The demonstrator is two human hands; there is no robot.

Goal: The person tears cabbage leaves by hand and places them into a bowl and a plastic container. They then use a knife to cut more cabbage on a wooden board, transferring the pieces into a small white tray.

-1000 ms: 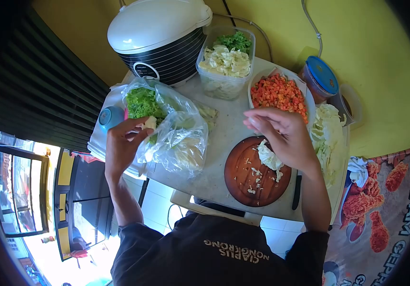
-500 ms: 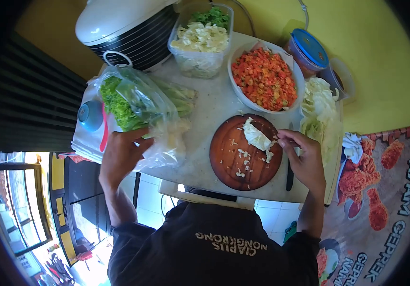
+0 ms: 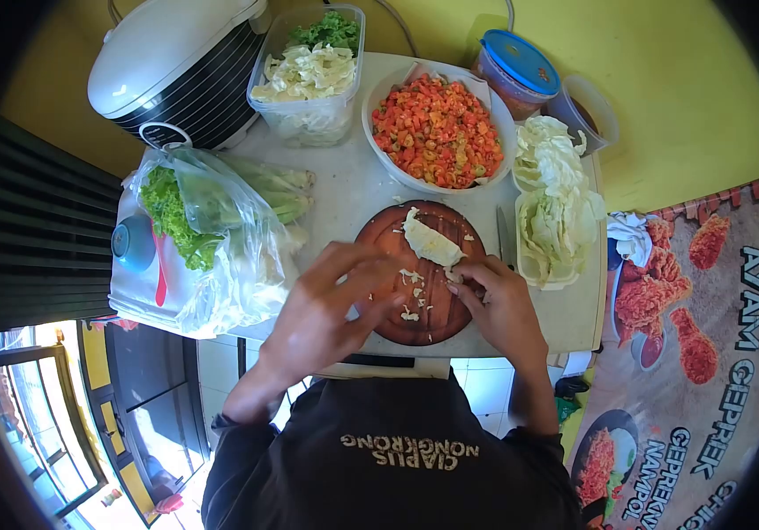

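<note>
A round wooden cutting board [image 3: 379,305] lies near the table's front edge, with a pale cabbage core piece [image 3: 432,240] and small white shreds on it. My right hand [image 3: 503,305] is over the board's right side, thumb and forefinger pinched on a small cabbage scrap at the lower end of that piece. Slightly blurred, my left hand [image 3: 331,300] hovers at the board's left side, fingers apart, with nothing visible in it. A knife [image 3: 502,231] lies right of the board; its handle is hidden behind my right hand.
Leafy lettuce [image 3: 172,216] in a clear plastic bag [image 3: 238,274] lies left, beside a blue cup [image 3: 135,243]. Behind are a rice cooker [image 3: 176,62], a tub of chopped cabbage [image 3: 304,115] and a bowl of chopped red chillies [image 3: 437,132]. A cabbage-filled container [image 3: 556,234] stands right.
My left hand has moved right, away from the lettuce bag, to the cutting board. My right hand has come inward over the board's edge. The whole view has shifted.
</note>
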